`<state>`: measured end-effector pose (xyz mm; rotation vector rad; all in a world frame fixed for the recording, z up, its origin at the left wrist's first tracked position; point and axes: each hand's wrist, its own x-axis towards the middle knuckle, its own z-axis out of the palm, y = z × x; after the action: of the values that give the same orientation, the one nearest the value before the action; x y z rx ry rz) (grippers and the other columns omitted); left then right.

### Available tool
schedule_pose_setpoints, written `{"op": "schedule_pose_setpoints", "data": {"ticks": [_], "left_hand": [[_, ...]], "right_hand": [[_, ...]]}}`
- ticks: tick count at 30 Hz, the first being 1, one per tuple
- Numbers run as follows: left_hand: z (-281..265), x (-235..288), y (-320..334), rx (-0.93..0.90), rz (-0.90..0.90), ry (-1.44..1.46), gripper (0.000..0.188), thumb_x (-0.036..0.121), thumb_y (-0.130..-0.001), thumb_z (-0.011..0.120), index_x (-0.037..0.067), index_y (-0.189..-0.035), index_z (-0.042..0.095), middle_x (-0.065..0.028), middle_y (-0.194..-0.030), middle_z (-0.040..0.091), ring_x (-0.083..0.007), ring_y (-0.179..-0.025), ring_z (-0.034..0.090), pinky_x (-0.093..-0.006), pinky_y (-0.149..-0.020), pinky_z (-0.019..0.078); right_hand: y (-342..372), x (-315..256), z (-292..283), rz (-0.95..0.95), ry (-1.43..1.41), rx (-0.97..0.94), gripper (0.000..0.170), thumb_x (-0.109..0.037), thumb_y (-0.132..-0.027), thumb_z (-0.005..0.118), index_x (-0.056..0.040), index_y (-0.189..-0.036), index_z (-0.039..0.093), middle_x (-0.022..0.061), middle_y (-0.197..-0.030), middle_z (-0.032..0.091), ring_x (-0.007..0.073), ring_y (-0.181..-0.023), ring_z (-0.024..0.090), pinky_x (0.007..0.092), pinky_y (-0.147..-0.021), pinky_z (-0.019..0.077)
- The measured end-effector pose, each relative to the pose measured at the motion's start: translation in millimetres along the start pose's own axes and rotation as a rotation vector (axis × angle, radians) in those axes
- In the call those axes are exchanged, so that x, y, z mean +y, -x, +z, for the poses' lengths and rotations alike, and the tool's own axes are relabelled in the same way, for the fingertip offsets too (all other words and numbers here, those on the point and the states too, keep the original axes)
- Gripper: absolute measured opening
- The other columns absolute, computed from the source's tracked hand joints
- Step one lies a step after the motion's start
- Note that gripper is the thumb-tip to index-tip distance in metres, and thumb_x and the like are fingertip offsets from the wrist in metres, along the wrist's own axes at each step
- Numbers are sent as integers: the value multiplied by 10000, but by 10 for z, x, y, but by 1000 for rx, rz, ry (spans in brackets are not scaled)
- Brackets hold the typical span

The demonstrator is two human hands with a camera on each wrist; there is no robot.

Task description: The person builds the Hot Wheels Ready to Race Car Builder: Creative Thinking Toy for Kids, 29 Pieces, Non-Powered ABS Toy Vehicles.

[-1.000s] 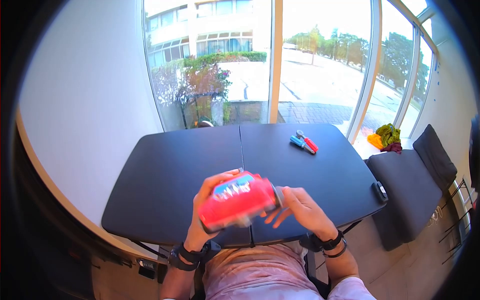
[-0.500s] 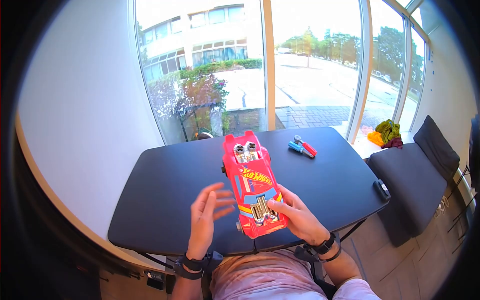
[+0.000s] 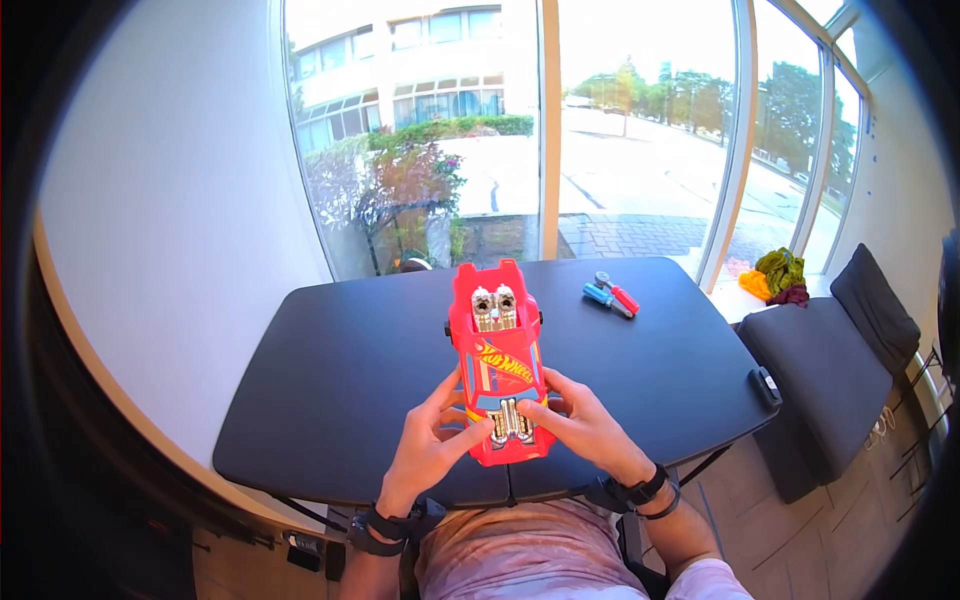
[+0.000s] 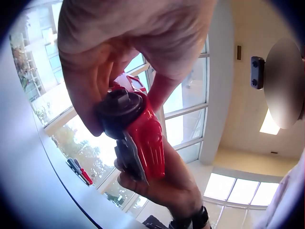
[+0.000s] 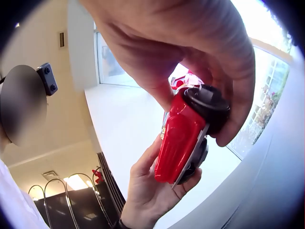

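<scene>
A red toy car [image 3: 502,350] with yellow "Hot Wheels" lettering and silver engine parts is held up over the black table [image 3: 330,390]. Its silver exhaust-like pair points away from the person. My left hand [image 3: 428,455] grips the near end from the left, thumb on top by the silver engine piece. From the right, my right hand [image 3: 597,432] grips the same end, its thumb also on top. Black wheels [image 4: 120,107] show beneath the fingers in the left wrist view. In the right wrist view, a dark wheel [image 5: 207,102] sits close to the curled fingers.
Toward the back right of the table lie a blue-handled tool [image 3: 606,299] and a red-handled one [image 3: 625,301]. A small black device [image 3: 764,384] rests at the right edge. Beyond it stands a dark cushioned seat [image 3: 815,380], with coloured cloths [image 3: 778,275] on the sill behind.
The car was tilted sideways and blurred, then turned top side up with its length pointing away. The left hand had come off it half a second ago and now holds it again.
</scene>
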<state>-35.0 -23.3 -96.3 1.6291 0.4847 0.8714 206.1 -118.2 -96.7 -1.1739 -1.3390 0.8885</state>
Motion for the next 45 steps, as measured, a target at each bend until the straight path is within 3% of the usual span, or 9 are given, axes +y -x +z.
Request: {"op": "schedule_pose_setpoints", "data": {"ticks": [5, 9, 17, 29, 32, 35, 38, 41, 45], "left_hand": [[-103, -99, -155, 68, 67, -191, 733, 160, -1007, 857, -49, -1644, 559, -146, -1313, 801, -157, -1032, 785, -345, -884, 664], [-145, -204, -246, 147, 37, -255, 675, 214, -1002, 862, -51, -1581, 638, -155, -1259, 834, -165, -991, 807, -352, -849, 663], [-129, -321, -292, 94, -67, -370, 581, 187, -1030, 825, -67, -1528, 669, -158, -1247, 851, -191, -1080, 828, -359, -942, 661], [-101, -491, -253, 90, -107, -609, 533, 401, -1049, 778, 36, -1436, 750, -174, -1140, 866, -324, -1023, 849, -445, -942, 646], [-99, -490, -247, 99, -121, -619, 561, 419, -1050, 773, 31, -1454, 738, -182, -1148, 864, -335, -1024, 847, -452, -943, 645], [-39, -333, -186, 161, -114, -679, 576, 385, -1058, 777, 13, -1493, 714, -208, -1217, 849, -312, -1048, 848, -430, -962, 646], [-39, -254, -113, 259, -37, -770, 575, 363, -1064, 778, 6, -1509, 706, -232, -1263, 835, -309, -1062, 847, -420, -931, 659], [-122, -191, -38, 289, -22, -759, 549, 349, -1063, 782, 3, -1485, 723, -233, -1269, 832, -305, -1053, 849, -414, -863, 674], [-206, -120, -3, 328, -31, -737, 502, 323, -1054, 795, -2, -1435, 753, -210, -1256, 842, -278, -1030, 852, -387, -804, 680]], "right_hand": [[-151, 145, -15, -59, 124, 78, 693, -366, -1080, 822, 53, -1567, 561, 169, -1166, 812, 182, -927, 787, 362, -811, 643], [-306, 117, -70, 116, 194, 0, 625, -324, -1105, 799, 57, -1542, 564, 184, -1224, 828, 166, -1036, 782, 344, -889, 648], [-541, 337, -201, 83, 398, -78, 740, -522, -1000, 861, 77, -1406, 705, 230, -1042, 844, 295, -893, 830, 419, -794, 655], [-564, 497, -252, 185, 455, -106, 761, -567, -991, 859, 74, -1378, 724, 198, -1067, 826, 239, -816, 806, 356, -639, 644], [-541, 381, -237, 221, 482, -120, 796, -552, -985, 868, 68, -1446, 678, 217, -1092, 816, 300, -925, 819, 429, -748, 667], [-400, 302, -166, -68, 751, 10, 857, -521, -968, 884, 41, -1547, 593, 270, -1298, 758, 393, -1075, 797, 517, -904, 653], [-152, -96, -12, -12, 812, 15, 934, -490, -934, 911, -54, -1655, 509, 312, -1570, 587, 488, -1280, 701, 560, -1072, 589], [-19, -18, 76, -316, 1018, -47, 953, -469, -912, 928, -152, -1697, 492, 310, -1711, 435, 528, -1367, 635, 532, -1127, 567], [-22, 155, 114, -305, 1036, -133, 930, -406, -922, 921, -200, -1718, 486, 313, -1739, 400, 544, -1406, 596, 539, -1153, 553]]}}
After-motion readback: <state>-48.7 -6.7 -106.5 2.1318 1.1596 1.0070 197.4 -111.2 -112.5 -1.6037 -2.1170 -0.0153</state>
